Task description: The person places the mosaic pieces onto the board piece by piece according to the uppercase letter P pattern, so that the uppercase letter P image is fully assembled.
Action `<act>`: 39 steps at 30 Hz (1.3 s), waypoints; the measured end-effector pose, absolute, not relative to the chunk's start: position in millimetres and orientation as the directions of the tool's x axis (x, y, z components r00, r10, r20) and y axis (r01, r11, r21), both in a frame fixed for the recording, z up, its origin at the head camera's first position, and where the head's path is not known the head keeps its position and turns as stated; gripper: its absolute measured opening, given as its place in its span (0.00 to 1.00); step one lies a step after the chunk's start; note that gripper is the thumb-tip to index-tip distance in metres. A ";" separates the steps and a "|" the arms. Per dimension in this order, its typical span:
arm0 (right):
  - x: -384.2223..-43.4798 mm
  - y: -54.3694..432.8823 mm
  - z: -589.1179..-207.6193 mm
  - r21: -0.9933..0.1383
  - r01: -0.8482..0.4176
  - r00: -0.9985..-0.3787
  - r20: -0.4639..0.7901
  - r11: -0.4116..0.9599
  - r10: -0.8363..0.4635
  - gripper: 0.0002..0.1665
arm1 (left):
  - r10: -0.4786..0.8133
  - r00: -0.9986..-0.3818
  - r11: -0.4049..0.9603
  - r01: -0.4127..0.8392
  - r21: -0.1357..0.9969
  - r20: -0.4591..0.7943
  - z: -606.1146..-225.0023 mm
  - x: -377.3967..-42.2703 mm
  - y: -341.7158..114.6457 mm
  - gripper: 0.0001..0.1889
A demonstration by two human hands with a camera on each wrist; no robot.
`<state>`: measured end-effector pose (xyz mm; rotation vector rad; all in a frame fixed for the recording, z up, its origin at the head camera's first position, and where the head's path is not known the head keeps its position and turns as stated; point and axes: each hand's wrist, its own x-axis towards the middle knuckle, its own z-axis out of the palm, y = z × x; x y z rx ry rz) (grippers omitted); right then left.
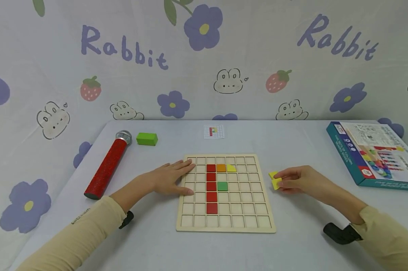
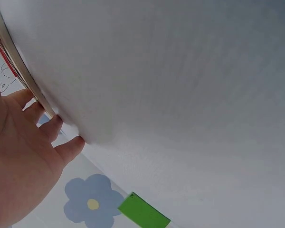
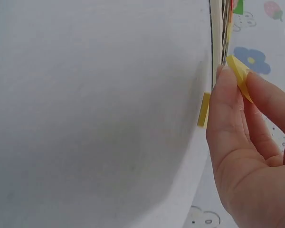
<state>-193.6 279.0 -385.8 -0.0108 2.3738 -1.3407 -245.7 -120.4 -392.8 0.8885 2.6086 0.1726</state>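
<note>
A wooden grid board (image 1: 225, 222) lies in the middle of the table. My left hand (image 1: 170, 177) rests on its left edge with fingers spread. Several red tiles (image 1: 211, 186) form a column in the grid. An orange tile (image 1: 221, 168) and a yellow tile with a curved edge (image 1: 231, 168) continue the top of that column rightward, and a green tile (image 1: 222, 186) sits lower down. Right of the board, my right hand (image 1: 303, 181) pinches a yellow tile (image 3: 240, 78) between thumb and fingers. Another yellow tile (image 3: 204, 109) is close beside those fingers, at the table surface.
Behind the board lies a small card (image 1: 214, 132) printed with a coloured grid pattern. A red microphone (image 1: 107, 165) and a green block (image 1: 147, 139) are at the back left. At the far right is a teal-sided game box (image 1: 376, 154). A patterned cloth hangs behind.
</note>
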 end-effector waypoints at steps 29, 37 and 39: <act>-215.6 205.8 -384.6 -0.891 0.279 -0.866 -0.395 0.359 -0.307 0.21 | 0.591 -0.739 0.807 0.542 0.233 -0.325 -390.8 -243.6 -119.9 0.48; -220.7 192.5 -389.7 -0.889 0.287 -0.866 -0.400 0.356 -0.301 0.19 | 0.595 -0.736 0.804 0.546 0.236 -0.324 -391.7 -244.8 -121.0 0.48; -220.9 188.4 -389.2 -0.883 0.294 -0.869 -0.406 0.365 -0.283 0.19 | 0.596 -0.735 0.803 0.549 0.233 -0.324 -391.9 -245.3 -121.3 0.49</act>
